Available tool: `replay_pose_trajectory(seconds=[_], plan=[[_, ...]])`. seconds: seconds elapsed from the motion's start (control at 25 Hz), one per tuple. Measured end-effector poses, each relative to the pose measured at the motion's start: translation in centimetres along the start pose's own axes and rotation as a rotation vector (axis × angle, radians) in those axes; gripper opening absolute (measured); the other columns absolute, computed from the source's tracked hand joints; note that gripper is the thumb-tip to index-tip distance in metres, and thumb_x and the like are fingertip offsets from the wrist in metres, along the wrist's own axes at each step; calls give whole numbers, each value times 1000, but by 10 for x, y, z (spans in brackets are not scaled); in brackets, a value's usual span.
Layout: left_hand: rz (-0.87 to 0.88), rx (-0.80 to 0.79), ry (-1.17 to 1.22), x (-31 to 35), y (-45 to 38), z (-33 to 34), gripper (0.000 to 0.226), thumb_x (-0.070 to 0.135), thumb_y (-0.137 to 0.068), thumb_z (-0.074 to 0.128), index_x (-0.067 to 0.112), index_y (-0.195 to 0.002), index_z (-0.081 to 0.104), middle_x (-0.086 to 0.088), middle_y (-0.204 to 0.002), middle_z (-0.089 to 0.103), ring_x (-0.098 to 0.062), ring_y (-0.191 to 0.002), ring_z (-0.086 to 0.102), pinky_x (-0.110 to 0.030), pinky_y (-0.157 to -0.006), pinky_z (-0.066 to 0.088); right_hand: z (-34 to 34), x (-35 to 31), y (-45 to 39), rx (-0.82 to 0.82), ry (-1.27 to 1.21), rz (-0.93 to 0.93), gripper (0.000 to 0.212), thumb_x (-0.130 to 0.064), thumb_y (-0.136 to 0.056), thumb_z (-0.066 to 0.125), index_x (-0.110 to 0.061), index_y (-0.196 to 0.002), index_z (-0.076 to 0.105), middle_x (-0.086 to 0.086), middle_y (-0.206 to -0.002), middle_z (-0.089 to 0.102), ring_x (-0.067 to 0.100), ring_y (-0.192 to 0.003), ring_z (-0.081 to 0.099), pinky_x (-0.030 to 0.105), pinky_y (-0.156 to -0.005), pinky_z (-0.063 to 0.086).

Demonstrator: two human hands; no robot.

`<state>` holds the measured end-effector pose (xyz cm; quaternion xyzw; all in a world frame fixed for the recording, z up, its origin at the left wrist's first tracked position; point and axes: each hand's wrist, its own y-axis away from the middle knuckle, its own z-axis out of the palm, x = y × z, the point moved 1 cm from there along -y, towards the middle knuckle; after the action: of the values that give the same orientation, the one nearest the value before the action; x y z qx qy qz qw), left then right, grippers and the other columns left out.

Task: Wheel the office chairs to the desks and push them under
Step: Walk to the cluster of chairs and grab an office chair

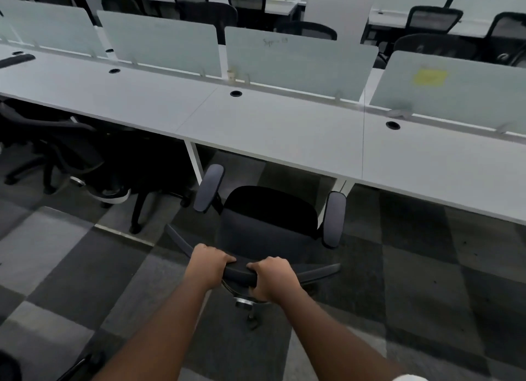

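A black office chair (270,212) with grey armrests stands on the carpet in front of me, its seat facing the long white desk (264,130). My left hand (209,262) and my right hand (274,278) both grip the top edge of its backrest, side by side. The seat's front lies just short of the desk edge, between two white desk legs. The chair's base and a castor show under my hands.
Another black chair (71,153) sits tucked under the desk to the left. Frosted glass dividers (299,59) line the desk's far edge, one with a yellow note (429,77). More chairs and desks fill the rows behind. A small paper cup (231,74) stands by a divider.
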<state>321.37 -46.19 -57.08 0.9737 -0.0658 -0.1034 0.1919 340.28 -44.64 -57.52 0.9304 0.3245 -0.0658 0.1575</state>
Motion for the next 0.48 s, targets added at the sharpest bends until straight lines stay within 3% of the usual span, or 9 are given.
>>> replay_pose_trajectory(seconds=[0.48], plan=[[45,-6,41,-114,-135,-25,60,39,-82,60,47,-140,49,15,-127,64,-13,-120,58,-38,-97,33,-40,14,-164,29,4,63,64,-53,-78,61,-32,-138,59,0,-106,73,27,-98,66,40,-86,53]])
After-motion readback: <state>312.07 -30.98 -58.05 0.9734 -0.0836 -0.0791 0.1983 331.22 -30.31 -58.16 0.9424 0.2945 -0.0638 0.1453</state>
